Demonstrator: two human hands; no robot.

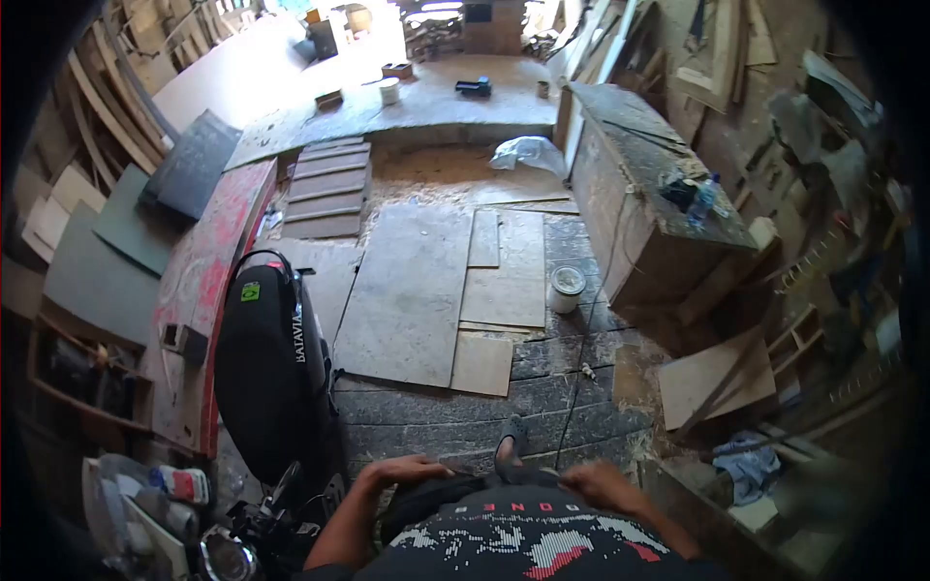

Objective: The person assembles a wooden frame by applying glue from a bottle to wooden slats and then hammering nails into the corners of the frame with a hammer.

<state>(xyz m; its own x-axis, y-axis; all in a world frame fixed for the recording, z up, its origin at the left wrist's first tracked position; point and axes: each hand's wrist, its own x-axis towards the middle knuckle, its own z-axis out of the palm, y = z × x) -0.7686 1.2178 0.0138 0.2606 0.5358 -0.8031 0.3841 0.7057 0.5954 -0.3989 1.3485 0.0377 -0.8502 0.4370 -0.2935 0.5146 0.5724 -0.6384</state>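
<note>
My left hand (412, 470) rests at the left side of my waist, against the dark shorts (431, 499), with its fingers stretched out and nothing seen in it. On the other side, my right hand (598, 484) is bent at the right hip; its fingertips are hidden against the clothing. Between the hands, a sandalled foot (511, 441) stands on the dark plank floor. To the left of my left hand is a parked motorbike with a long black seat (266, 368). Flat wooden boards (412, 290) lie on the floor ahead, apart from both hands.
A red-stained workbench (199, 281) runs along the left, beyond the motorbike. A large wooden cabinet (630, 213) stands at the right. A white bucket (566, 289) and a cable (573, 387) are on the floor. A slatted wooden panel (327, 189) lies near the raised concrete step (426, 116).
</note>
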